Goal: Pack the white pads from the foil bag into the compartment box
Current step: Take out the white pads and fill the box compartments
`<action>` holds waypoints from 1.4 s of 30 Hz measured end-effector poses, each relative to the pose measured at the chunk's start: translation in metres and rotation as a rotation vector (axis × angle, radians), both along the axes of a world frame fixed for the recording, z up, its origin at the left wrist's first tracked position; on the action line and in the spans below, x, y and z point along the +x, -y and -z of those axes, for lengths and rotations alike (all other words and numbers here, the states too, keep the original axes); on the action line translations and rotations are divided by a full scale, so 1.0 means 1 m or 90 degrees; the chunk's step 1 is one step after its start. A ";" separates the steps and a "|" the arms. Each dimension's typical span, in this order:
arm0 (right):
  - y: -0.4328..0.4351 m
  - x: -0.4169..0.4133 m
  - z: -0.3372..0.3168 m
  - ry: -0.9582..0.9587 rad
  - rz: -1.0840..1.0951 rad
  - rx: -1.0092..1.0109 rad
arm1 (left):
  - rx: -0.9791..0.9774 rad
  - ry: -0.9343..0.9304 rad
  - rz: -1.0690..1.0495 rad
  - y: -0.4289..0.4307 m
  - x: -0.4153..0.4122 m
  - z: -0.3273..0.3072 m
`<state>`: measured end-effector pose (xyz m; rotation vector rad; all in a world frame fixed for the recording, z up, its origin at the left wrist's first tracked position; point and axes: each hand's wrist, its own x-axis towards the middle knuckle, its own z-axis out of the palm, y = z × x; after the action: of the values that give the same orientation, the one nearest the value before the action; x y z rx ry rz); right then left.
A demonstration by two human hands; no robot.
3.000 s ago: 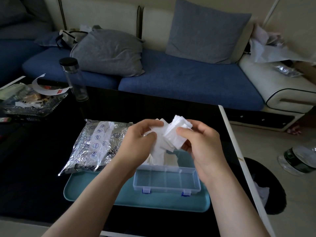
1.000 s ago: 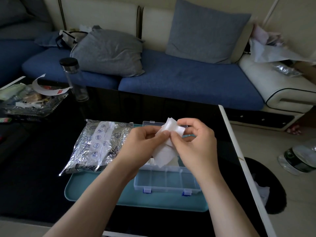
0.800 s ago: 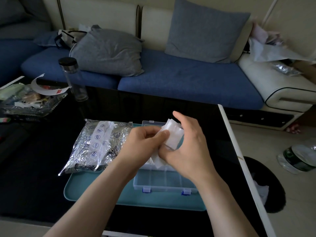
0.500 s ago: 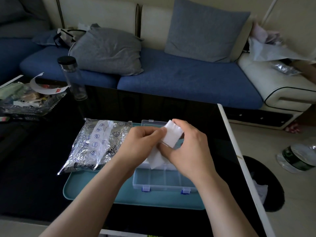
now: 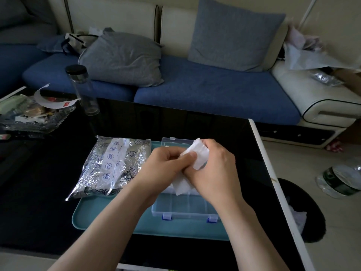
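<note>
white pads (image 5: pixel 200 155) | left hand (image 5: pixel 168 165) grip, right hand (image 5: pixel 216 169) grip both pinch them | above open compartment box (image 5: pixel 187 210)

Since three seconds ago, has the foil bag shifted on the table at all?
No. The foil bag lies where it did, draped over the far left corner of the teal tray, its right edge just left of the compartment box.

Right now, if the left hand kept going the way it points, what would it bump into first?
The left hand points rightward: first the white pads it pinches, then the right hand just behind. Depth is unclear, but they look touching.
</note>
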<state>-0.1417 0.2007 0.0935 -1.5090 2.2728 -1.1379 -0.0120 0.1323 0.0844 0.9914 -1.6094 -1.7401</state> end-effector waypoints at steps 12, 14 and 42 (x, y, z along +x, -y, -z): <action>0.010 -0.010 0.015 0.083 0.083 0.021 | 0.021 -0.058 -0.389 0.028 0.029 0.004; 0.017 -0.006 0.025 0.056 0.053 0.066 | 0.023 -0.049 -0.408 0.030 0.031 0.003; 0.100 0.038 0.060 0.103 0.171 0.055 | 0.055 0.051 -0.335 0.062 0.032 0.015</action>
<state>-0.1038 0.1008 0.0331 -1.0627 2.4267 -1.1618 0.0204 0.0705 0.0689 1.3919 -1.1800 -1.4252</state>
